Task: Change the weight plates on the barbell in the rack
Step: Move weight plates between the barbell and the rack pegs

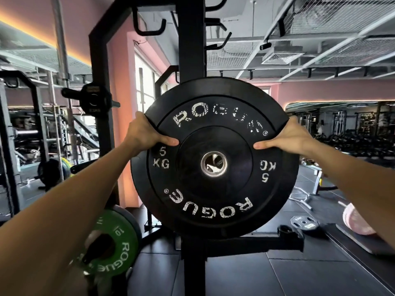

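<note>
A black 5 kg Rogue bumper plate (213, 189) fills the middle of the head view, its steel hub around the end of the barbell sleeve (214, 165). Another black plate (139, 189) shows just behind it on the left. My left hand (147, 133) grips the front plate's left rim, thumb across the face, fingers behind. On the right rim my right hand (286, 135) holds it the same way. The black rack upright (193, 43) stands directly behind the plates.
A green 10 kg plate (119, 244) hangs low on the left of the rack. On the floor at right lie a small black plate (304, 224), a collar (286, 230) and a pink object (354, 221). Another loaded barbell (94, 101) sits at the left, a bench (316, 174) at the right.
</note>
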A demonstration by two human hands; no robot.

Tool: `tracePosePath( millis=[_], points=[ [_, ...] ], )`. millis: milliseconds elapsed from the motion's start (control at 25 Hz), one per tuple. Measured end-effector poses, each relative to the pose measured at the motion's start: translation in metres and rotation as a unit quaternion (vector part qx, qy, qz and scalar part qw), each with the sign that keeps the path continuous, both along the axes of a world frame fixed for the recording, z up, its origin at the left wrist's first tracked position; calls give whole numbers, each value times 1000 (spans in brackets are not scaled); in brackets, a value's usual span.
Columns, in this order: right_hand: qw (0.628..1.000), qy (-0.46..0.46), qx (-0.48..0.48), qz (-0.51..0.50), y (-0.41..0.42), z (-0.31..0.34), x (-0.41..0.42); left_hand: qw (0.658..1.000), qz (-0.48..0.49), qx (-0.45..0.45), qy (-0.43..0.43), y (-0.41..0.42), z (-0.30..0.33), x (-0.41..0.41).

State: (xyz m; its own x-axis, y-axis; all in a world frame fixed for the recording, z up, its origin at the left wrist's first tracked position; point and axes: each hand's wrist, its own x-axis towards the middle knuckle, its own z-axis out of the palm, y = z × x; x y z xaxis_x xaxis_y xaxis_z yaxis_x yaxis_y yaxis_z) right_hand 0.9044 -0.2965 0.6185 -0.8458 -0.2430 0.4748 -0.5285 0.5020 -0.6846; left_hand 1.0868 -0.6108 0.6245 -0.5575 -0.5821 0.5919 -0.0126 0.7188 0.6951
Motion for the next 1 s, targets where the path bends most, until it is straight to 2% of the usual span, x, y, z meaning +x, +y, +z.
tracePosePath(
  millis=[200, 400, 760, 1000],
  points=[
    [999, 27, -3, 18, -27, 26, 51, 999, 38, 3, 16, -18, 27, 63],
    [999, 27, -10, 32, -83, 35, 107, 998, 54, -15, 21, -76, 40, 126],
    [998, 43, -46, 29, -216, 31, 210, 996, 39, -74, 14, -234, 57, 214],
    [999, 40, -20, 17, -297, 37, 243, 997, 34, -72, 3, -319, 60, 246]
  ],
)
